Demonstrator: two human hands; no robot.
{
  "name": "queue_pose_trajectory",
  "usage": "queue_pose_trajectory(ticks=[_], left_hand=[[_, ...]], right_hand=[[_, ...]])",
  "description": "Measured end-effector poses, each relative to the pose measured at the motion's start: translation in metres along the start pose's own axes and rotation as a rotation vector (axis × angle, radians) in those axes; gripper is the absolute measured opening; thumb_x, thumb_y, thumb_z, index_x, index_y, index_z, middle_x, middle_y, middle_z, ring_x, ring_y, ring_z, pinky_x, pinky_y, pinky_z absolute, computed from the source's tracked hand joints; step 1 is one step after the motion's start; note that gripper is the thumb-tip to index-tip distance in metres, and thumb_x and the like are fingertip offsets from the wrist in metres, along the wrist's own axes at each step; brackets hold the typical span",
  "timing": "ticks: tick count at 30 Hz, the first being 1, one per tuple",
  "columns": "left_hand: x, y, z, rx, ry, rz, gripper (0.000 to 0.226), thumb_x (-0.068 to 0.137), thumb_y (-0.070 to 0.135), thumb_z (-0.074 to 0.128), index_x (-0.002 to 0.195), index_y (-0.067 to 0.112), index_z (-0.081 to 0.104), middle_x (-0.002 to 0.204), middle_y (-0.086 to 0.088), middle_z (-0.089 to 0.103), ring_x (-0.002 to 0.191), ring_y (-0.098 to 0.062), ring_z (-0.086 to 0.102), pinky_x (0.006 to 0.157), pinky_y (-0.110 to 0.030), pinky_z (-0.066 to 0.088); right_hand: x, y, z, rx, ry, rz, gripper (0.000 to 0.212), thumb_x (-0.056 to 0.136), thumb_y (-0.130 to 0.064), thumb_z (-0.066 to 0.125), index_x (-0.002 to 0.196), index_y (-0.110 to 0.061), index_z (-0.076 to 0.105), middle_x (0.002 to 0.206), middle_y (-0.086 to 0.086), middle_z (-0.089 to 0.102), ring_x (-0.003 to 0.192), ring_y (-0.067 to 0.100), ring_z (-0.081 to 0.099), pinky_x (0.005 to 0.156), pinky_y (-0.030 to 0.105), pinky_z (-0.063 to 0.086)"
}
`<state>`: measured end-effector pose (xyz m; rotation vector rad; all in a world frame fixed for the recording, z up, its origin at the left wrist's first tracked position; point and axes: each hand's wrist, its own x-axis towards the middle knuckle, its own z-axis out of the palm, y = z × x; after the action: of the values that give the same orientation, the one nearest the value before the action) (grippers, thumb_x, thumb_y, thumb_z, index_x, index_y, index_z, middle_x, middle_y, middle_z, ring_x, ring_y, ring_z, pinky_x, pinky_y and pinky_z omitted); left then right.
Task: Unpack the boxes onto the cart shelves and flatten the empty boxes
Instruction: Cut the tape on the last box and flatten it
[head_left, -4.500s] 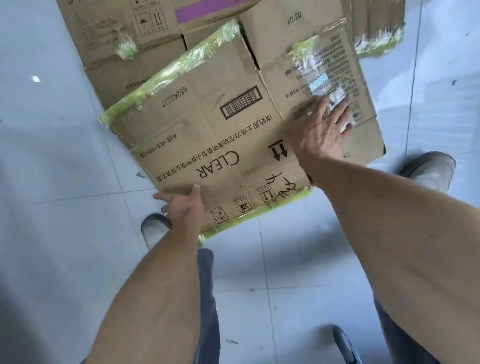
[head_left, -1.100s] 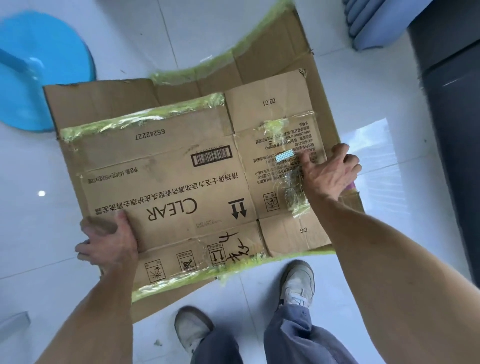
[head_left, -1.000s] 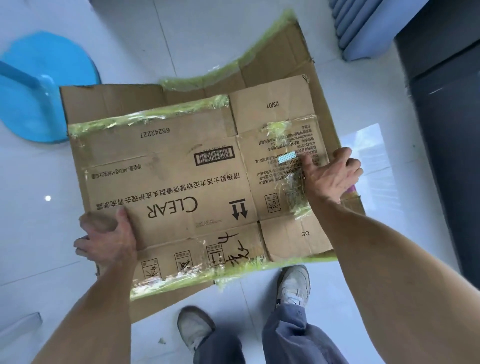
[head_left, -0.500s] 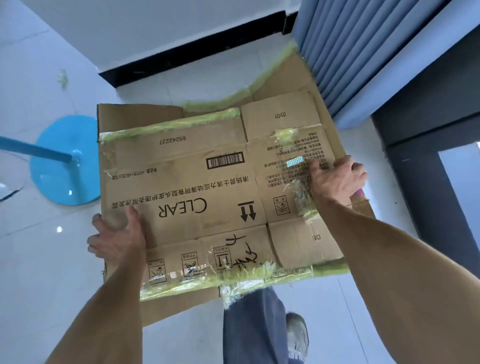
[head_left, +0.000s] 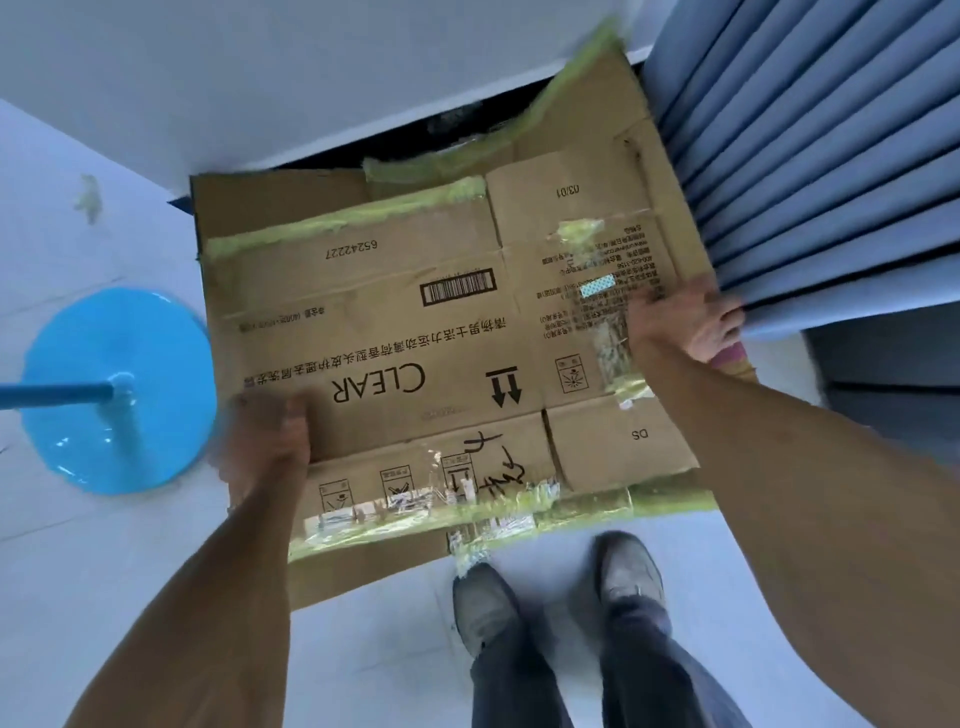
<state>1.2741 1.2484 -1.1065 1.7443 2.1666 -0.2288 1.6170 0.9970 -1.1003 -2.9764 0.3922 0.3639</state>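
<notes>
Head view, box: flattened cardboard box (head_left: 415, 332) held level above the floor, over another flat sheet
Print: "CLEAR", "65242227", "03/01", "DS", a barcode, up-arrows, Chinese text, upside down to the wearer
Tape: yellow-green, along the edges
Left hand (head_left: 267, 441): fingers curled round the near-left edge, blurred
Right hand (head_left: 691, 327): fingers gripping the right edge
Around: blue round stand base (head_left: 119, 389) left; blue-grey slatted panel (head_left: 810, 156) touching the box's right; shoes (head_left: 631, 577) below
</notes>
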Motion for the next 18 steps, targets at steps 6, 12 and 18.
queue_pose_trajectory(ticks=[6, 12, 18], left_hand=[[-0.041, 0.053, 0.124, 0.275, -0.487, 0.407, 0.123, 0.062, 0.07, 0.078, 0.155, 0.041, 0.002, 0.161, -0.02, -0.012, 0.148, -0.045, -0.001, 0.11, -0.067, 0.027], [-0.073, 0.059, 0.206, 0.303, -0.435, 0.394, 0.139, 0.063, 0.067, 0.078, 0.151, 0.032, -0.023, 0.151, -0.028, -0.036, 0.143, -0.046, -0.023, 0.105, -0.067, 0.034], [-0.074, 0.05, 0.2, 0.422, -0.379, 0.476, 0.132, 0.069, 0.079, 0.063, 0.152, 0.025, -0.024, 0.151, -0.032, -0.033, 0.144, -0.051, -0.016, 0.1, -0.055, 0.044]], right_hand=[[-0.014, -0.006, 0.086, -0.296, -0.623, -0.496, 0.14, 0.055, -0.067, 0.082, 0.155, -0.031, -0.01, 0.159, 0.026, -0.016, 0.147, 0.044, -0.009, 0.114, 0.066, 0.007], [-0.052, 0.019, 0.165, -0.497, -0.592, -0.684, 0.141, 0.065, -0.053, 0.085, 0.149, -0.035, -0.026, 0.148, 0.032, -0.036, 0.142, 0.048, -0.024, 0.115, 0.064, 0.013], [-0.064, 0.022, 0.173, -0.381, -0.477, -0.707, 0.119, 0.083, -0.016, 0.075, 0.153, -0.032, -0.019, 0.153, 0.031, -0.029, 0.144, 0.047, -0.02, 0.118, 0.061, 0.012]])
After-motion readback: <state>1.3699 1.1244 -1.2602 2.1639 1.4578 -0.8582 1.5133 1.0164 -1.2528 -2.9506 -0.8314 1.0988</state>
